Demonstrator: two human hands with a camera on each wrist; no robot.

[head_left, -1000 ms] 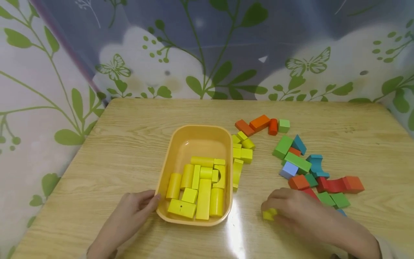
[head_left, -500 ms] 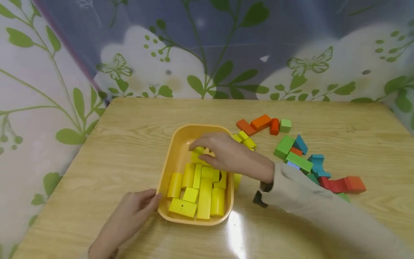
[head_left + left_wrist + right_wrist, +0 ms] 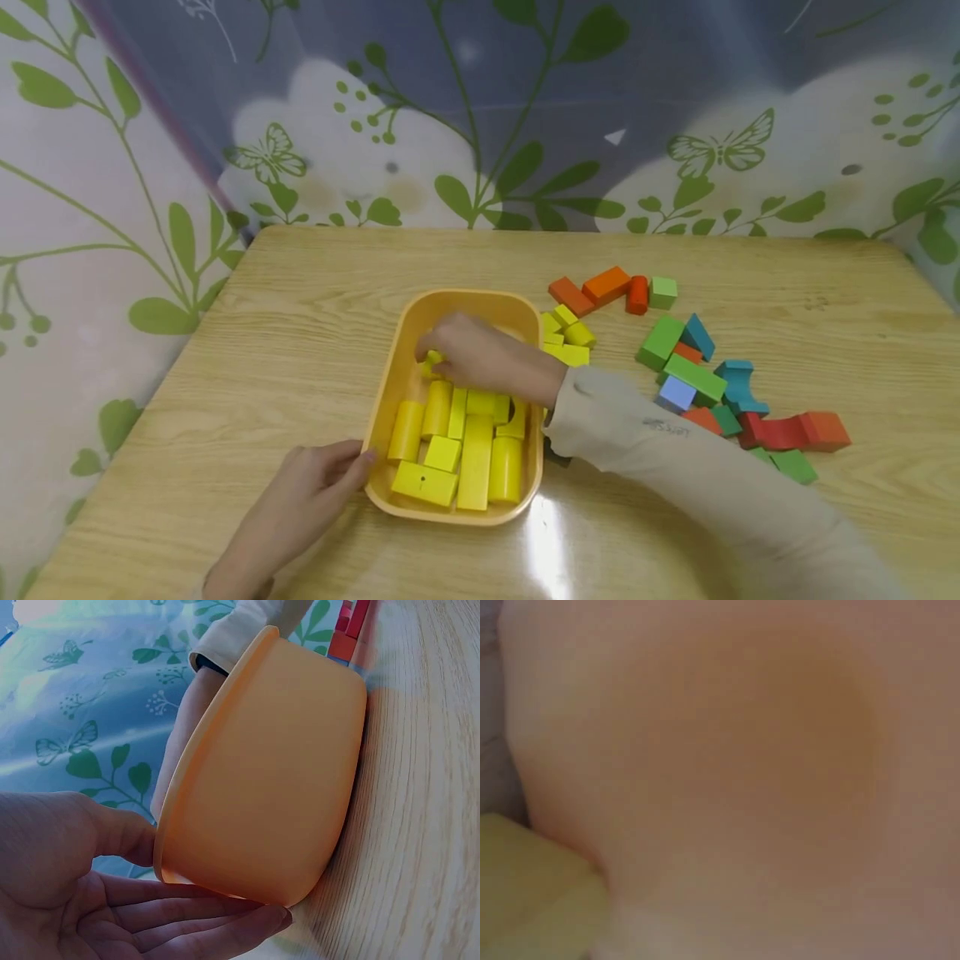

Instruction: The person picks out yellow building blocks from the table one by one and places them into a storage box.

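1. The right hand (image 3: pixel 480 354) has shifted leftward within the orange tub (image 3: pixel 457 517) since the earlier frame; we see it pinching a small yellow block (image 3: pixel 431 367).
2. That block sits beyond the yellow cylinders (image 3: pixel 405 432), probably for space.
3. The left hand (image 3: pixel 309 479) grips the rim, we judge, for steadiness.

Nothing is legible; the small dark marking (image 3: pixel 665 427) on the right sleeve (image 3: pixel 705 475) is blurred.
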